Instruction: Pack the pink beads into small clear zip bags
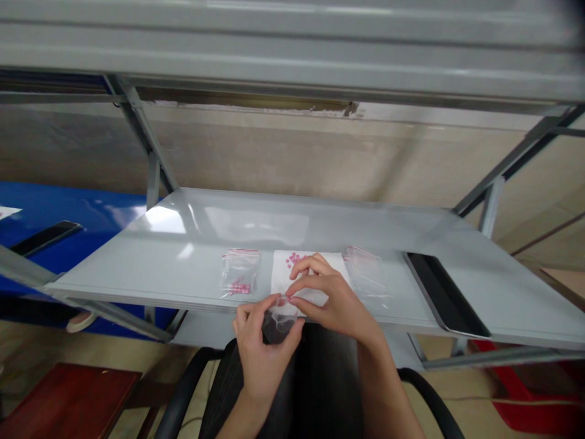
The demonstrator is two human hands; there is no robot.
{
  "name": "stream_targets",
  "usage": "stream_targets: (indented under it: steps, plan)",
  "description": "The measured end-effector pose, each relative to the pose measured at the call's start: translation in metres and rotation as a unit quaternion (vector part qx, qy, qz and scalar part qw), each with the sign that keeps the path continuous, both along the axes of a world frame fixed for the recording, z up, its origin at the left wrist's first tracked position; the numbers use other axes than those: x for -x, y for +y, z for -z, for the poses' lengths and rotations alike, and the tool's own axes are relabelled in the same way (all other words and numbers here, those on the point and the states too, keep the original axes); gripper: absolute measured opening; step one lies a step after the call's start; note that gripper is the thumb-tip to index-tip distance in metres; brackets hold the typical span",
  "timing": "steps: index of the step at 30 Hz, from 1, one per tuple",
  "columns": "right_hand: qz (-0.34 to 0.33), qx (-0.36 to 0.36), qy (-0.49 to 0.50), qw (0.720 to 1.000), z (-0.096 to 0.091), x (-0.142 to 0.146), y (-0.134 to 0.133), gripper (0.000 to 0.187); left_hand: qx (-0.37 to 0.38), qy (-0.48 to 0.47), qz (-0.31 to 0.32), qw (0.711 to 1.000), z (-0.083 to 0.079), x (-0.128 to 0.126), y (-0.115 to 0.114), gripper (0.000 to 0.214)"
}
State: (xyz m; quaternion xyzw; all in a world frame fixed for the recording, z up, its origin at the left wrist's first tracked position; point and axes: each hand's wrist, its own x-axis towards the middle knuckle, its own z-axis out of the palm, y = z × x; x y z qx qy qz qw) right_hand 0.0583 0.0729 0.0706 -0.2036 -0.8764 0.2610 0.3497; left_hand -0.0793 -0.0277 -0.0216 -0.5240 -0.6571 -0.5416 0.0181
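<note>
My left hand holds a small clear plastic bag at the front edge of the grey table, fingers curled round it. My right hand pinches at the bag's mouth with thumb and forefinger; whether a bead is between them I cannot tell. Behind my right hand lies a white sheet with loose pink beads on it. To the left lies a clear zip bag with pink beads inside. A pile of empty clear bags lies to the right.
A black tray lies flat at the table's right. Grey frame struts rise behind. A blue table with a dark phone stands at left. Below me are a black chair's arms, a reddish board and a red bin.
</note>
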Motion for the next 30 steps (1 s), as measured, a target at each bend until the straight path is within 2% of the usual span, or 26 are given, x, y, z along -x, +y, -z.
stream_targets:
  steps: [3, 7, 9, 13, 18, 21, 24, 27, 30]
  plan:
    - [0.009, 0.012, 0.019, 1.000, 0.002, -0.003, 0.002, 0.014, 0.002, -0.005, 0.001, 1.000, 0.000, 0.001, 0.000, 0.039]
    - [0.135, -0.049, -0.006, 0.990, 0.019, 0.005, 0.021, 0.015, 0.007, 0.000, 0.009, 1.000, 0.000, 0.002, 0.002, 0.038]
    - [0.169, -0.076, -0.043, 0.982, 0.027, 0.012, 0.032, 0.016, 0.005, 0.006, 0.008, 1.000, 0.001, 0.002, 0.002, 0.038]
    - [0.178, -0.094, -0.091, 0.975, 0.035, 0.026, 0.043, 0.013, -0.002, 0.017, 0.003, 1.000, 0.000, 0.003, 0.002, 0.038]
    - [0.200, -0.109, -0.121, 0.966, 0.038, 0.035, 0.044, 0.014, -0.003, 0.014, 0.001, 1.000, -0.002, 0.004, 0.001, 0.037]
    - [0.194, -0.109, -0.114, 0.968, 0.035, 0.034, 0.041, 0.014, -0.002, 0.014, 0.006, 1.000, -0.002, 0.004, 0.001, 0.037]
    - [0.166, -0.100, -0.079, 0.978, 0.023, 0.026, 0.031, 0.009, 0.006, 0.005, 0.006, 1.000, -0.003, 0.004, 0.001, 0.037]
    - [0.074, -0.042, -0.001, 0.996, 0.004, 0.015, 0.014, 0.010, 0.012, -0.002, 0.002, 1.000, -0.004, 0.003, 0.001, 0.037]
    - [-0.009, 0.011, 0.010, 1.000, -0.012, 0.005, -0.001, 0.011, 0.013, -0.004, -0.004, 1.000, -0.006, 0.002, 0.000, 0.038]
